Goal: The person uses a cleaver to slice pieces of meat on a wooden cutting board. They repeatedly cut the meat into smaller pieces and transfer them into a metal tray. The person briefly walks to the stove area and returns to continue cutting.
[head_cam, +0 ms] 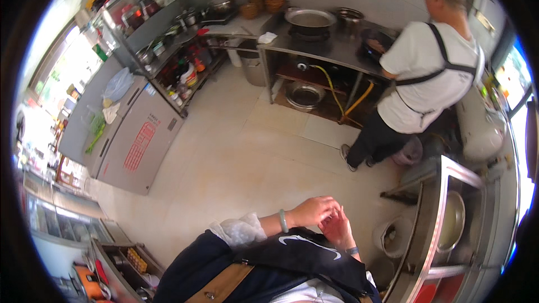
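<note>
My left hand [310,212], with a pale green bangle [283,220] at its wrist, is raised in front of my body. Its fingers meet the fingers of my right hand [338,230], which has a dark wristband [352,251] below it. No object shows in either hand, but the overlapping fingers hide what may lie between them. Just beneath both hands is a black apron [303,256] with a white printed line. A gathered translucent sleeve cover [241,230] wraps my left forearm.
A person [433,71] stands at a steel counter [332,52] by a wok [374,44]. On that counter sits a large pot [310,17]. At left is a chest freezer [139,139]; at right, a cabinet with a metal-framed door [436,219] and a white bucket [393,237]. Tiled floor [219,155] lies between.
</note>
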{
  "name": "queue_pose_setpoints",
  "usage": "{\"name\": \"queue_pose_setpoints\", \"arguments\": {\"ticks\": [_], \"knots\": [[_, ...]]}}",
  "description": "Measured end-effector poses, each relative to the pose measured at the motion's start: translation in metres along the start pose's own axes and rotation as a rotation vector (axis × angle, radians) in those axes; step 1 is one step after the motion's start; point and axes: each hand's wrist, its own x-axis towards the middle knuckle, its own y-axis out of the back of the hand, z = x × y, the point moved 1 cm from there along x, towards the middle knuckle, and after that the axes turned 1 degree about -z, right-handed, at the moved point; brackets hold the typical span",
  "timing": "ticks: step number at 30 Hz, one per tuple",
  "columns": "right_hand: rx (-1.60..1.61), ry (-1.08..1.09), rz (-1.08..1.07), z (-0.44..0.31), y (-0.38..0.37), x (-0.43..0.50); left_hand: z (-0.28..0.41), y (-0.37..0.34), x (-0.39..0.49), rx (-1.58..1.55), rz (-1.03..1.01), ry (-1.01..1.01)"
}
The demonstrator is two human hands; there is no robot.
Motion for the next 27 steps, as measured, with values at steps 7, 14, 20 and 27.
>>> {"name": "queue_pose_setpoints", "arguments": {"ticks": [7,14,20,27], "knots": [[0.011,-0.218,-0.186,-0.08,-0.052,0.192,-0.083,0.106,0.085,0.228,0.107,-0.069],[0.048,-0.146,0.245,-0.182,-0.089,0.406,-0.195,0.295,0.208,0.292,0.306,-0.046],[0.073,0.239,-0.232,-0.344,-0.194,0.518,-0.262,0.444,0.266,0.081,0.546,0.271],[0.059,0.45,-0.137,-0.578,-0.303,0.615,-0.351,0.514,0.335,0.175,0.673,0.483]]}}
